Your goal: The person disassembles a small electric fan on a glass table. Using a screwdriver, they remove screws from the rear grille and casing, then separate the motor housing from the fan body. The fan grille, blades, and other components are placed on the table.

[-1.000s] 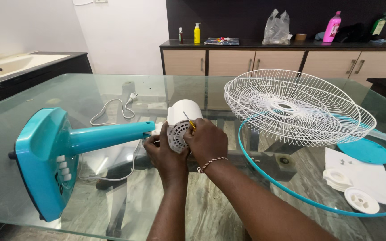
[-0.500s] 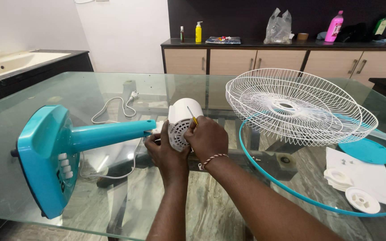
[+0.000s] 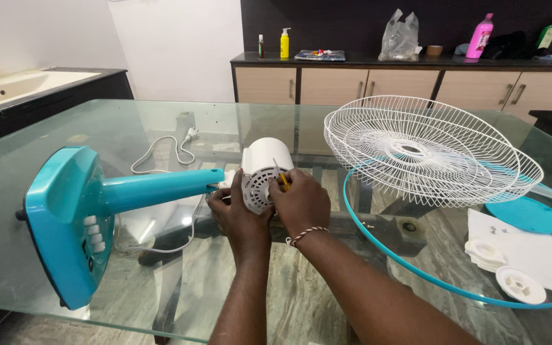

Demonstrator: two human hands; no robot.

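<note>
Both hands grip the white motor housing on the glass table.

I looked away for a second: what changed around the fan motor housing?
The screwdriver in the right hand sank lower against the white motor housing, so less of its shaft shows above the fingers. The left hand kept steadying the housing. Teal fan stand, wire grille and glass table stayed put.

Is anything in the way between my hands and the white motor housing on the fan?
Nothing visible. The left hand already grips the motor housing from below, and the right hand holds a yellow screwdriver against its vented face. The wire grille lies off to the right, apart from them.
</note>
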